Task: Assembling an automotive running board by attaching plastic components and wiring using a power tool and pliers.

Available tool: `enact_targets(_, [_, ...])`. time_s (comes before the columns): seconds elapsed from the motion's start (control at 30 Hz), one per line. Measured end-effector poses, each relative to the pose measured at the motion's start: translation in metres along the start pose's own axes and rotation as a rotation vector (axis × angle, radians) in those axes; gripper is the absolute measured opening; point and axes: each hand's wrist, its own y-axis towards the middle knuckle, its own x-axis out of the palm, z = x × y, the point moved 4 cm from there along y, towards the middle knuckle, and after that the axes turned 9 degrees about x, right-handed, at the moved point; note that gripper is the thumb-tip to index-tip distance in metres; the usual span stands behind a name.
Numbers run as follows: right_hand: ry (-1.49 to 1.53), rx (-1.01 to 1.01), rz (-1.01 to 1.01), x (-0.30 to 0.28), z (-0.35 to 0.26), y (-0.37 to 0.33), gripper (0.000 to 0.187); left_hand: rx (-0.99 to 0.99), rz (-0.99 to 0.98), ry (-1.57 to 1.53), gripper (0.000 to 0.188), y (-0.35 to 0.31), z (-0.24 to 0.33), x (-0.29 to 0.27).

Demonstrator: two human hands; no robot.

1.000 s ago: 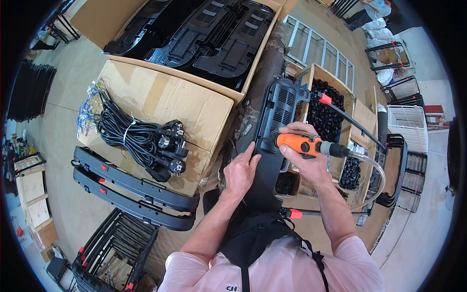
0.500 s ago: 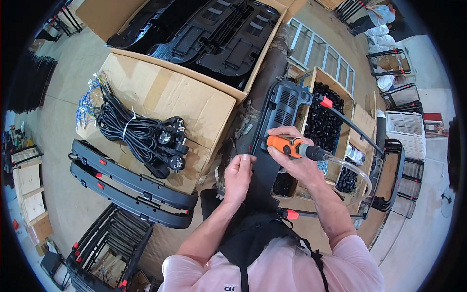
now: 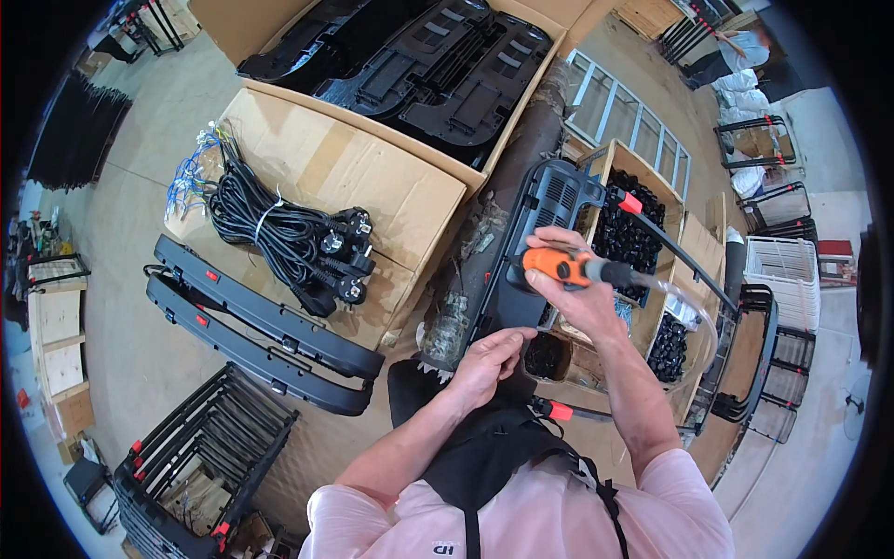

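My right hand (image 3: 589,303) is wrapped around an orange air screwdriver (image 3: 559,266) with a clear curved hose (image 3: 710,340). The tool is over a long dark grey plastic housing (image 3: 557,200) with vent slots; its bit is hidden. My left hand (image 3: 489,365) is closed, thumb and fingers pinched together, at the near end of the housing. Whatever those fingers hold, if anything, is too small to make out. Close to the fingertips is a small bin of dark parts (image 3: 544,357).
Left of the housing, bundled black power cables (image 3: 270,228) lie on a cardboard box (image 3: 391,172). Behind is an open carton of black moulded panels (image 3: 447,84). Two curved dark bars (image 3: 265,326) overhang the left side. Wooden bins of black parts (image 3: 629,228) stand right, beneath a bar (image 3: 684,252).
My left hand has moved right and toward me, away from the housing's left edge. The screwdriver has shifted slightly and turned in my right hand. The whole view has shifted a little.
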Motion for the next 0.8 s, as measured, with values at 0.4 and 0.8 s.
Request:
enact_targets(0.4, [0.221, -0.115, 0.011, -0.054, 0.02, -0.163, 0.054, -0.021, 0.22, -0.279, 0.021, -0.027, -0.039, 0.025])
enact_targets(0.8, [0.318, -0.24, -0.023, -0.08, 0.082, -0.274, 0.053, -0.003, 0.255, -0.43, 0.022, -0.088, -0.126, 0.054])
